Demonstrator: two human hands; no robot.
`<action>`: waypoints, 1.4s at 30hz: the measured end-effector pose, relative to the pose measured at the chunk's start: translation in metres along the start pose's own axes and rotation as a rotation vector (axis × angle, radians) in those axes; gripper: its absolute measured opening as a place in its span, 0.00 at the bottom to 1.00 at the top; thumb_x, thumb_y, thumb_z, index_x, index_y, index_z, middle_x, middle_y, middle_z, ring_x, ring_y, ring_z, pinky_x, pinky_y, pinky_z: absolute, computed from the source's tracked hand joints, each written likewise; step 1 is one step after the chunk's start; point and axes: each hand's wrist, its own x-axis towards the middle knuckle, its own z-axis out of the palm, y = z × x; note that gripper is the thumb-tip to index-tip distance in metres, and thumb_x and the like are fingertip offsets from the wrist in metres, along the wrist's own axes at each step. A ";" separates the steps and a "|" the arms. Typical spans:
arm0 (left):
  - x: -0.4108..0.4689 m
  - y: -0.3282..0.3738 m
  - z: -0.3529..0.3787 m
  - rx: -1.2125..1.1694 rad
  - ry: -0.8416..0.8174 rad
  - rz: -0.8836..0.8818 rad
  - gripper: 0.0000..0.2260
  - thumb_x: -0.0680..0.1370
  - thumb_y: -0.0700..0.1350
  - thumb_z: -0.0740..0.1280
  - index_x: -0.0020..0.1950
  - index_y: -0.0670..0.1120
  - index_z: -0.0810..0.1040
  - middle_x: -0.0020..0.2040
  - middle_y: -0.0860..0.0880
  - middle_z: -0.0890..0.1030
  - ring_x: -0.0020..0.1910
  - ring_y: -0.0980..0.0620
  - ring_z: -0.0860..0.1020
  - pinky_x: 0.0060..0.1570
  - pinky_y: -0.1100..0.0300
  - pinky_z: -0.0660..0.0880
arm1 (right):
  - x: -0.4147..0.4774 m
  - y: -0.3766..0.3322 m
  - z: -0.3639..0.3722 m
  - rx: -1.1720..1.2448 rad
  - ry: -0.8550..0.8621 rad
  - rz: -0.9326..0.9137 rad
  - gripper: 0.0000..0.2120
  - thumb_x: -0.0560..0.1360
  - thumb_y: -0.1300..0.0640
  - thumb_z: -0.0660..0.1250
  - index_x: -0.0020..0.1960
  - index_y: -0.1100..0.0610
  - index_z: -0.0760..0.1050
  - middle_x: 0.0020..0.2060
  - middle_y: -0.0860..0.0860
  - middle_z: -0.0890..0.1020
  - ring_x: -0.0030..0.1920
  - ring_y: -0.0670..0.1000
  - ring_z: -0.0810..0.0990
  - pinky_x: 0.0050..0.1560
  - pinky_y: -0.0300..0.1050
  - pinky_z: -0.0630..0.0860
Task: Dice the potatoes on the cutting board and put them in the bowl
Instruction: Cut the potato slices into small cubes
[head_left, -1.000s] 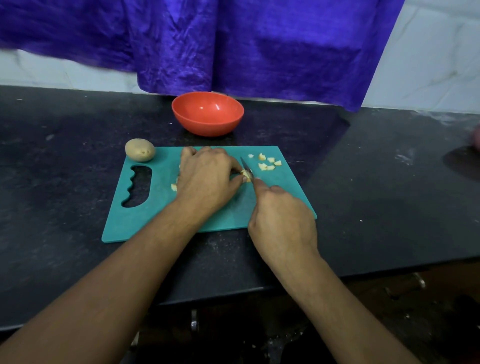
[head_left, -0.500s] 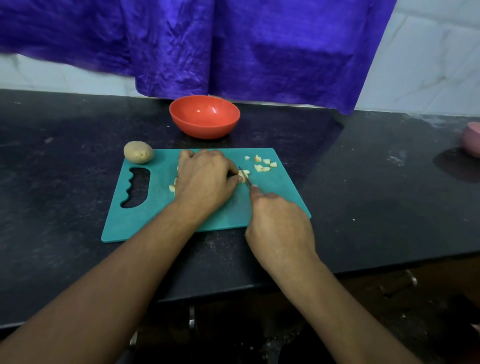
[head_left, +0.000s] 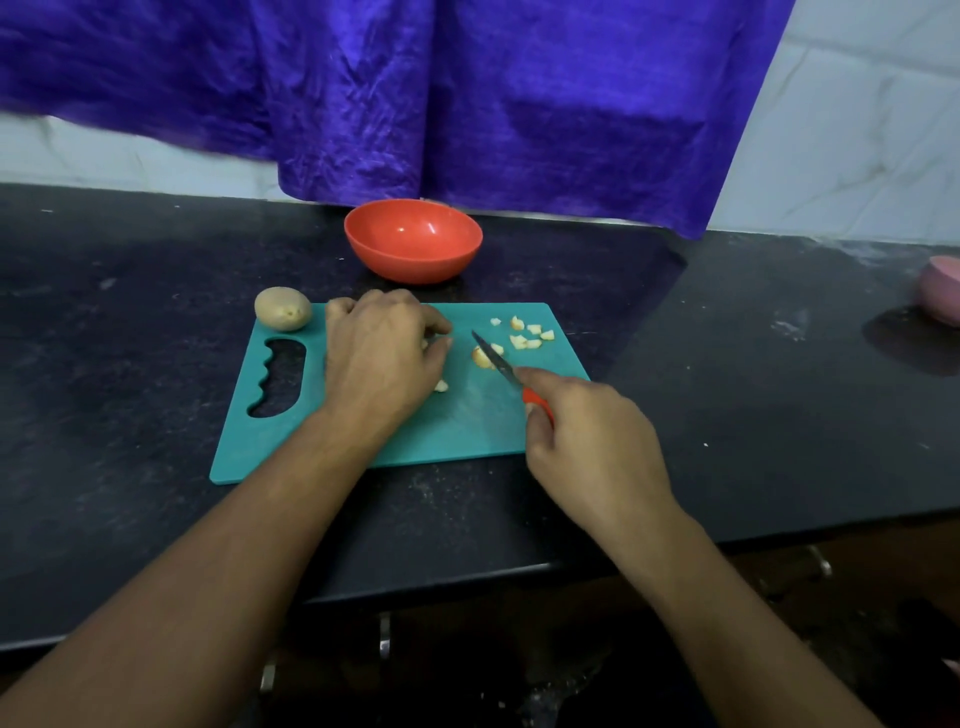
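A teal cutting board (head_left: 467, 421) lies on the black counter. My left hand (head_left: 382, 364) rests on the board with curled fingers over potato pieces; a small piece (head_left: 440, 385) shows by its thumb side. My right hand (head_left: 592, 441) grips a red-handled knife (head_left: 498, 361), whose blade points up-left beside a cut potato chunk (head_left: 482, 358). Several diced bits (head_left: 527, 335) lie at the board's far right. A whole potato (head_left: 283, 308) sits at the board's far left corner. The orange bowl (head_left: 413, 240) stands behind the board and looks empty.
A purple cloth (head_left: 415, 93) hangs on the wall behind the bowl. A pink object (head_left: 943, 288) sits at the counter's far right edge. The counter's front edge (head_left: 467, 577) runs just below my wrists.
My hands have drawn apart: the right hand with the knife moved right and back, the left hand slid left. A cut chunk now lies uncovered between them.
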 end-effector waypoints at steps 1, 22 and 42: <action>0.001 -0.003 -0.001 -0.004 -0.001 -0.019 0.08 0.78 0.53 0.70 0.55 0.57 0.85 0.54 0.54 0.83 0.58 0.47 0.77 0.59 0.47 0.65 | 0.000 -0.002 0.004 -0.018 -0.012 -0.021 0.22 0.83 0.53 0.58 0.75 0.42 0.69 0.55 0.45 0.81 0.51 0.48 0.79 0.45 0.46 0.73; 0.009 -0.019 -0.019 -0.281 -0.209 -0.055 0.18 0.67 0.58 0.61 0.50 0.58 0.85 0.55 0.56 0.80 0.59 0.49 0.75 0.61 0.45 0.71 | 0.031 0.036 0.012 0.061 0.016 0.048 0.21 0.81 0.53 0.61 0.72 0.39 0.73 0.56 0.47 0.84 0.53 0.54 0.81 0.48 0.50 0.77; 0.011 -0.037 -0.013 -0.361 -0.425 0.218 0.05 0.72 0.52 0.78 0.46 0.62 0.86 0.60 0.62 0.77 0.66 0.57 0.70 0.73 0.42 0.63 | 0.012 0.034 0.000 0.239 0.012 0.073 0.20 0.82 0.52 0.63 0.73 0.40 0.73 0.63 0.43 0.81 0.52 0.44 0.79 0.48 0.45 0.77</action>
